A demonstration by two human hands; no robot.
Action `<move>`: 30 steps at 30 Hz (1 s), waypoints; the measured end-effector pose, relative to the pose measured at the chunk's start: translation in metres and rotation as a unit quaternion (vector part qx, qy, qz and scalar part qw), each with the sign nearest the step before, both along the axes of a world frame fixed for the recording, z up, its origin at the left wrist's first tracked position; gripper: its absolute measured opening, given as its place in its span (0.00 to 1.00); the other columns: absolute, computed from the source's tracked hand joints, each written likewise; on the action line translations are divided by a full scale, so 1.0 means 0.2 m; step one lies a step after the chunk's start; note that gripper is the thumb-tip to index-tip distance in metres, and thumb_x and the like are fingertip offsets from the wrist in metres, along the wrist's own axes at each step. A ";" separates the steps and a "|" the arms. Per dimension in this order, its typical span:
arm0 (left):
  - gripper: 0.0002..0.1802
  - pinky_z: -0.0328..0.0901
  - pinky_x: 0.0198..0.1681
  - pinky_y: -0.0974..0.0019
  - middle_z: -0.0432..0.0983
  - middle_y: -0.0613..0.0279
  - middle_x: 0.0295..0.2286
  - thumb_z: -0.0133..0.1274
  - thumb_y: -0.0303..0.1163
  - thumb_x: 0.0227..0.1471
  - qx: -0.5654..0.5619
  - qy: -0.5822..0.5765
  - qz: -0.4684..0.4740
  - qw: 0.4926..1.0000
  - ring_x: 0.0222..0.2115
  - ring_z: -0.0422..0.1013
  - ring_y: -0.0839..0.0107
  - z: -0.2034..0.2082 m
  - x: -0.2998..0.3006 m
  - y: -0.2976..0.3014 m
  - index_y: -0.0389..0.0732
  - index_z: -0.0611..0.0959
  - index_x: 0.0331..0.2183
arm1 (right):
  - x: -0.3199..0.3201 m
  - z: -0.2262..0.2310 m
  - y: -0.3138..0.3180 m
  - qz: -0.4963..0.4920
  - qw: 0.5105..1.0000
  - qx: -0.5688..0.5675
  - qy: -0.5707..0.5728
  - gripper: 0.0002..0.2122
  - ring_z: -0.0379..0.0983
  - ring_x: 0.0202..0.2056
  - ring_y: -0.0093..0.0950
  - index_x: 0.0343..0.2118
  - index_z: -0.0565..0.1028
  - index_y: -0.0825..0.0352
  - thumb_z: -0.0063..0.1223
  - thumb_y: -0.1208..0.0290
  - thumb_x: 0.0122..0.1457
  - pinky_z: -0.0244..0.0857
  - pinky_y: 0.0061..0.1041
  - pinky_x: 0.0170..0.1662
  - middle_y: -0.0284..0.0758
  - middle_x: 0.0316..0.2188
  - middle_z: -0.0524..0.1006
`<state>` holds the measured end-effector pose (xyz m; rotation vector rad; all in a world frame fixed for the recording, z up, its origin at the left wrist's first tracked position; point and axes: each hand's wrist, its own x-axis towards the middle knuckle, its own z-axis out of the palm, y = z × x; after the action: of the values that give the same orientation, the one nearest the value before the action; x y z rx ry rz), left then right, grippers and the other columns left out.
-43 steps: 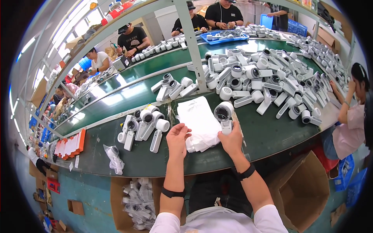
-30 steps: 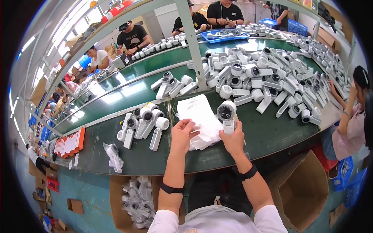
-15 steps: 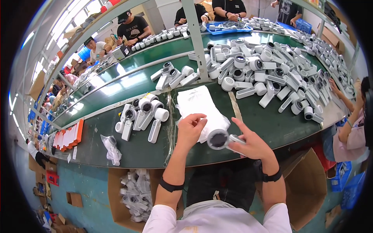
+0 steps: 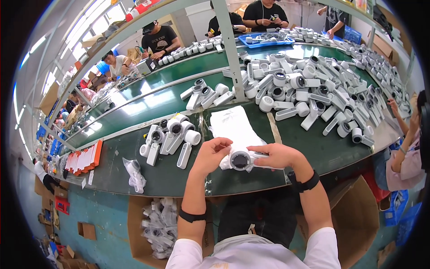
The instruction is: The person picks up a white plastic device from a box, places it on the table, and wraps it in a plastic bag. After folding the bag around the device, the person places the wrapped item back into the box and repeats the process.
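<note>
Head view: your R hand [image 4: 281,156] is clamped on the handle of a white plastic handheld device w/ round, dark-faced head [image 4: 240,160]. Device is held crosswise btwn your hands, over near end of a stack of flat white film-like sheets [image 4: 232,124]. Handle grip prob. leaves the round face unblocked & turned up to you.

Your L hand [image 4: 210,155] is just beside the round head, fingers bent, thumb close to fingertips; can't tell if it touches rim or pinches a sheet.

Stack is straight ahead of both hands, prob. so either gets there w/o stretching.

Fwd-L of L hand: small cluster of similar white devices [image 4: 172,136], handles mostly twd you, perhaps for easy grabbing. Farther L, a clear plastic bag w/ a white device inside [image 4: 134,176].

Fwd-R of R hand: big heap of white devices [image 4: 309,85], handles every which way, so apparently unsorted.

Below L hand, under bench edge: brown cardboard box of bagged devices [image 4: 132,224], prob. kept low to save bench space.
</note>
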<state>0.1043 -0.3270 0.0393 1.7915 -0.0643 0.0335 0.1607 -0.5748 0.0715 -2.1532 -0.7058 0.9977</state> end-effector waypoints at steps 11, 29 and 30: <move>0.12 0.66 0.37 0.75 0.76 0.65 0.30 0.53 0.20 0.51 0.051 -0.005 -0.067 0.996 0.30 0.71 0.80 0.06 0.00 -0.01 0.34 0.80 0.40 | 0.04 -0.03 0.02 0.029 0.996 0.023 -0.083 0.35 0.72 0.22 0.27 0.65 0.54 0.52 0.55 0.56 0.53 0.68 0.25 0.30 0.39 0.28 0.77; 0.16 0.66 0.36 0.70 0.74 0.60 0.30 0.49 0.14 0.49 0.148 -0.175 -0.035 0.973 0.30 0.70 0.71 0.02 -0.12 -0.22 0.37 0.79 0.41 | -0.14 -0.25 0.11 -0.296 0.936 0.115 -0.149 0.24 0.77 0.36 0.38 0.56 0.69 0.55 0.52 0.56 0.56 0.70 0.33 0.40 0.41 0.39 0.79; 0.16 0.66 0.35 0.70 0.74 0.60 0.30 0.49 0.14 0.49 0.143 -0.175 -0.042 0.973 0.30 0.70 0.71 0.00 -0.13 -0.23 0.37 0.79 0.42 | -0.14 -0.25 0.12 -0.331 0.921 0.199 -0.044 0.24 0.77 0.34 0.34 0.56 0.67 0.59 0.52 0.60 0.56 0.70 0.31 0.38 0.41 0.36 0.79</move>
<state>0.0786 -0.3736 0.0397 2.0504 -0.4154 0.2918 0.1332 -0.5514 0.0220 -1.8672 -0.1552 0.3578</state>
